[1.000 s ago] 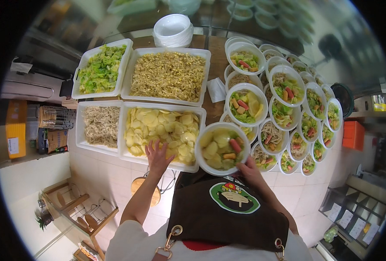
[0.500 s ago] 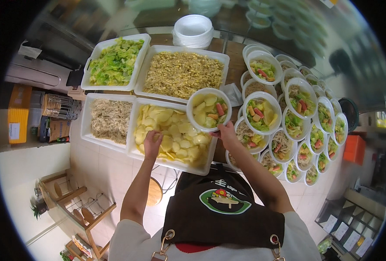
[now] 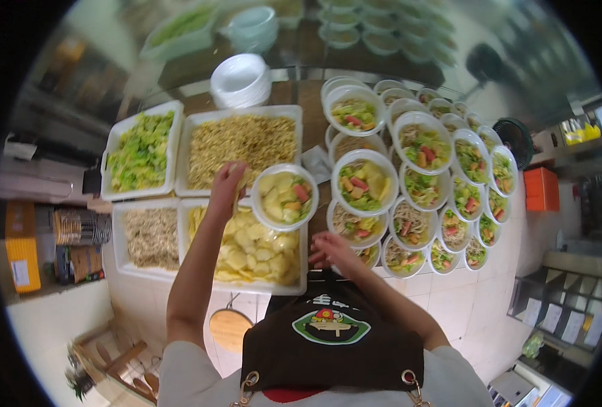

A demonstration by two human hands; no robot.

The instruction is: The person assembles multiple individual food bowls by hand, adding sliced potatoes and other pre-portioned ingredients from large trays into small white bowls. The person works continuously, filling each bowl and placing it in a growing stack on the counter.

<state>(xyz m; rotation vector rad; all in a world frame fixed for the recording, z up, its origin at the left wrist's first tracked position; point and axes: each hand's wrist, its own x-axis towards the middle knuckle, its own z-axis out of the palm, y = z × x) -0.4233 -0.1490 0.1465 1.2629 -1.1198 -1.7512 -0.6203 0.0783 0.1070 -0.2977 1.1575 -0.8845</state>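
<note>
A white round bowl point(image 3: 256, 216) with potato slices, greens and pink sausage pieces rests at the right, over the edge between the tray of yellow potato slices point(image 3: 253, 254) and the tray of bean sprouts point(image 3: 247, 142). Just left of that bowl is my left hand point(image 3: 229, 182), raised over the near edge of the sprouts. Its fingers are closed, and what they hold, if anything, is too blurred to make out. My right hand point(image 3: 335, 251) hovers off the potato tray's right side, fingers apart and holding nothing.
Chopped lettuce point(image 3: 141, 150) and pale shredded noodles point(image 3: 152, 236) fill two trays at left. White bowls point(image 3: 241, 81) are stacked behind. Many filled bowls point(image 3: 364, 183) stand piled on the right. A round wooden stool point(image 3: 230, 330) is below the table.
My right hand has let go of the bowl and drawn back toward me. My left hand has risen from the potato slices toward the sprouts. The whole view has shifted.
</note>
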